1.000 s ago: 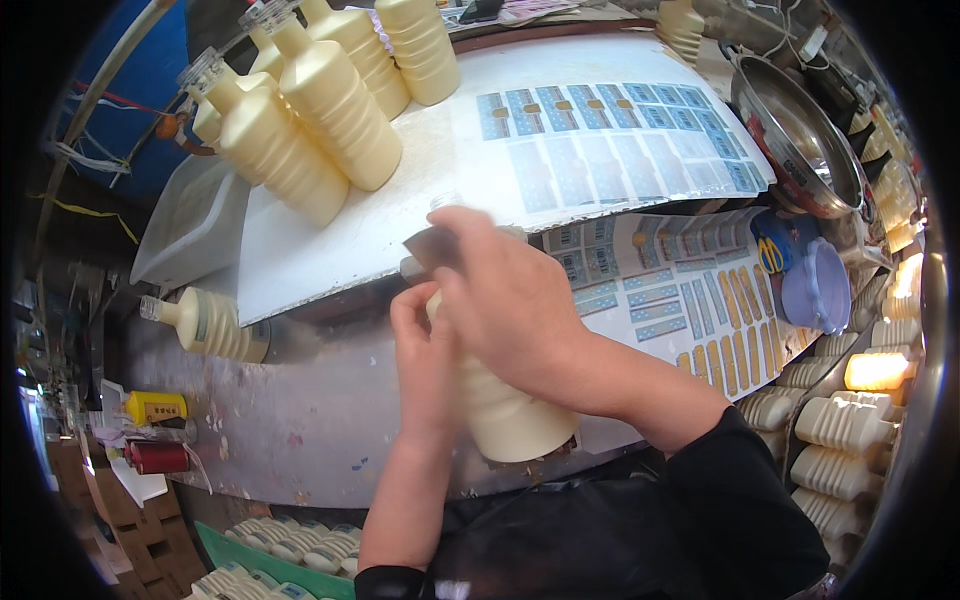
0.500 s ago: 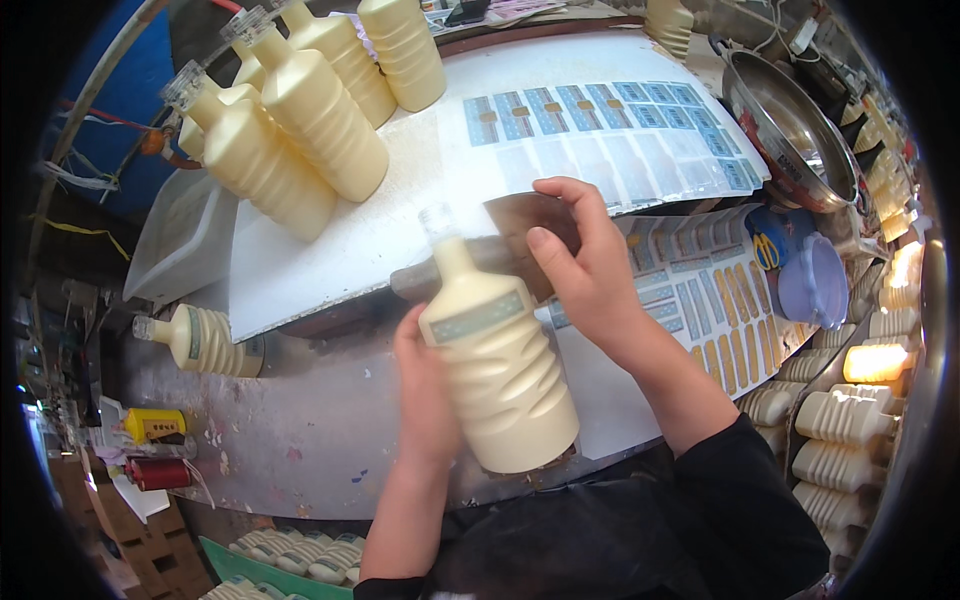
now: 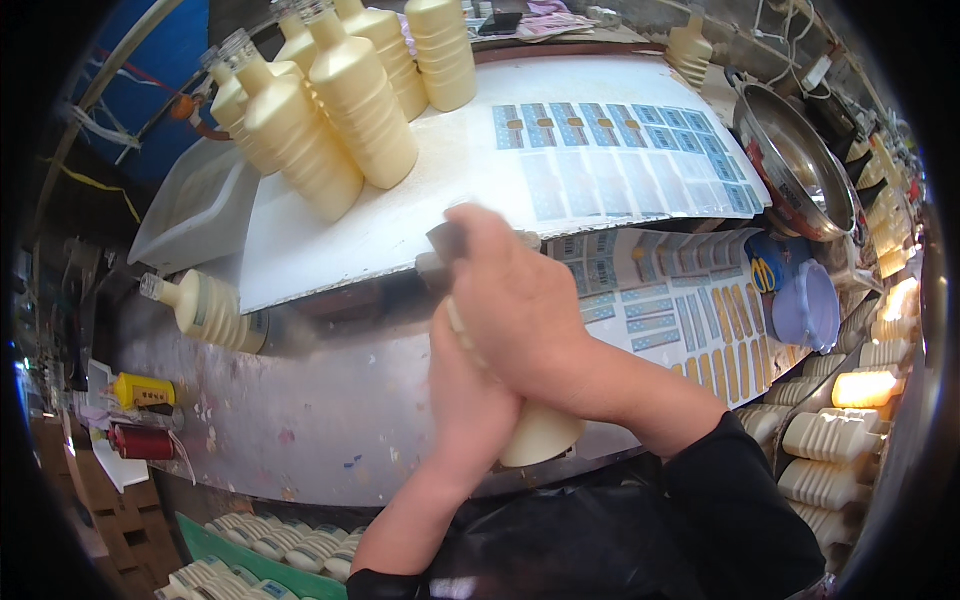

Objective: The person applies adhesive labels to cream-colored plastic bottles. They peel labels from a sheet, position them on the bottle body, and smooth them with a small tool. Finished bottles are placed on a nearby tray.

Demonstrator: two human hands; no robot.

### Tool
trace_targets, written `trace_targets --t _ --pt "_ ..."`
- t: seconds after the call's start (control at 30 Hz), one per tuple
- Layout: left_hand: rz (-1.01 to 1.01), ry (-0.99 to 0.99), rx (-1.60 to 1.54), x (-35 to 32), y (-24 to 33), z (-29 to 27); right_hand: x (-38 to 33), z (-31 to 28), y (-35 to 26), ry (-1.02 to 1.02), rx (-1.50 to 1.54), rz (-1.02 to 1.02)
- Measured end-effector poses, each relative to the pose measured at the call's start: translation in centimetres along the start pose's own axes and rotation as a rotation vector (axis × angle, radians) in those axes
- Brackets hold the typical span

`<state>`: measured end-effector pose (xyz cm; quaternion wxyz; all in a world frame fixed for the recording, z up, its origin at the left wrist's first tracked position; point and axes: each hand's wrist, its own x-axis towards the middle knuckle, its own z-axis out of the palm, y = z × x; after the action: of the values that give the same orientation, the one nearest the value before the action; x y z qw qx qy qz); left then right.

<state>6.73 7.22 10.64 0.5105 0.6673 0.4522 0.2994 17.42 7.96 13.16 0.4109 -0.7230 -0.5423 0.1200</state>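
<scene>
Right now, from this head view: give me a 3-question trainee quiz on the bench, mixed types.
1. True or false: both hands grip one cream bottle.
2. Which hand lies on top? A. left hand B. right hand
3. Fill in: the sheets of labels lie on a white ____.

Key: 1 true; 2 B; 3 board. The standing bottles are at the board's far left, a metal bowl to its right.

Five cream ribbed bottles (image 3: 340,110) standing at the worktop's (image 3: 300,440) far left corner, one bottle (image 3: 210,310) lying at its left edge, one held bottle (image 3: 535,435), two hands (image 3: 520,310), one steel bowl (image 3: 790,165), two label sheets (image 3: 620,160).
</scene>
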Motion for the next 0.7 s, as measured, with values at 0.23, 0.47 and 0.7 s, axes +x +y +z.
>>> trace_targets --t 0.23,0.47,0.7 --pt "-0.048 0.022 -0.036 -0.5 -0.4 -0.3 0.0 -2.1 -1.0 -0.012 -0.148 0.098" --pt "-0.026 -0.001 0.001 -0.4 -0.4 -0.5 -0.2 -0.6 -1.2 -0.039 -0.142 0.028" --pt "-0.123 0.005 -0.292 2.0 -3.1 -0.7 -1.1 -2.1 5.0 0.122 0.04 0.145"
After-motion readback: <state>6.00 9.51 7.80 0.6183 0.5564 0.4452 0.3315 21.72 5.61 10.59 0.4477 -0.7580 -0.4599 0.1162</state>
